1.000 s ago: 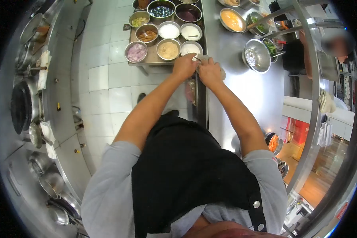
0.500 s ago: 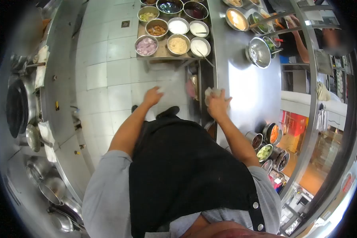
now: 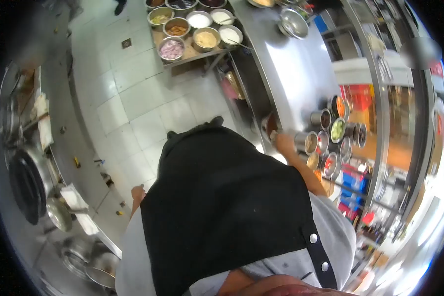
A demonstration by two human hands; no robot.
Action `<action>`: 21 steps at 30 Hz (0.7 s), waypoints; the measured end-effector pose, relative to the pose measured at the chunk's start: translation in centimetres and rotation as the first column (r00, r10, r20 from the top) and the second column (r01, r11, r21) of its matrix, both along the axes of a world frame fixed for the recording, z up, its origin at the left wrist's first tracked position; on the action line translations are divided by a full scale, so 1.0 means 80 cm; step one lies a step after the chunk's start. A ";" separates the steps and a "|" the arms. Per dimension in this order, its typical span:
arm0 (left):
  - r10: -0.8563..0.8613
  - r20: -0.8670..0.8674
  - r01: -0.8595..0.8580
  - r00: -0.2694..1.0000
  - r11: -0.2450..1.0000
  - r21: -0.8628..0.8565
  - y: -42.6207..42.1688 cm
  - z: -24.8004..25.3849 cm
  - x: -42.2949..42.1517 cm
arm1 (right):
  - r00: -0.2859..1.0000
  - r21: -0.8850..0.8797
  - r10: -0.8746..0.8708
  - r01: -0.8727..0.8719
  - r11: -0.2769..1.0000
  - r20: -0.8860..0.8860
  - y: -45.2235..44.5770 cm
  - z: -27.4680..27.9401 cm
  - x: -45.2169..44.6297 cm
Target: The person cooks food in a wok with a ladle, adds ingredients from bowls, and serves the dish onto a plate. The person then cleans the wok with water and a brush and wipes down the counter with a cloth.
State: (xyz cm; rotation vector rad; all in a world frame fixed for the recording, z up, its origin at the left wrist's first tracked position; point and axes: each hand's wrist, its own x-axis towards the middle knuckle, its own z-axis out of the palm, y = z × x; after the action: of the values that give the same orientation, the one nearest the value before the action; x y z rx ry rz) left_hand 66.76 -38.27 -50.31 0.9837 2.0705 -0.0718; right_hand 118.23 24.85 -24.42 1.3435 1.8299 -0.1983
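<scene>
Low beside the black apron (image 3: 224, 197), my left hand (image 3: 138, 191) hangs with loosely curled fingers and nothing visible in it. My right hand (image 3: 284, 143) is closed on a pale cloth (image 3: 274, 134), of which only a small part shows. It is at the near left edge of the steel counter (image 3: 293, 84), just left of a steel pot (image 3: 306, 141). A brownish container (image 3: 269, 126) lies right beside the cloth, partly hidden below the counter edge.
Bowls of food stand on a low table (image 3: 195, 57), one white-filled bowl (image 3: 230, 35) with a spoon. An empty steel bowl (image 3: 294, 23) sits farther up the counter. Several pots, one with green pieces (image 3: 337, 130), are at the right. Pans (image 3: 27, 182) line the left side.
Both hands have left the bowls, where they were together, and moved back toward my body and apart. The view has turned and shifted, showing more pots on the right.
</scene>
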 end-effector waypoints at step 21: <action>0.408 0.372 -0.476 0.833 0.873 0.107 0.181 0.029 -0.118 | 0.790 0.644 0.045 0.463 0.609 -0.612 0.120 -0.040 -0.155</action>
State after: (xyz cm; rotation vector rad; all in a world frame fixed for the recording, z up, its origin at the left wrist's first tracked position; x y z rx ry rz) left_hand 57.36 -23.77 -48.00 0.5479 1.9496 0.5224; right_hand 105.79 34.42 -27.62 2.3438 2.3861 0.1028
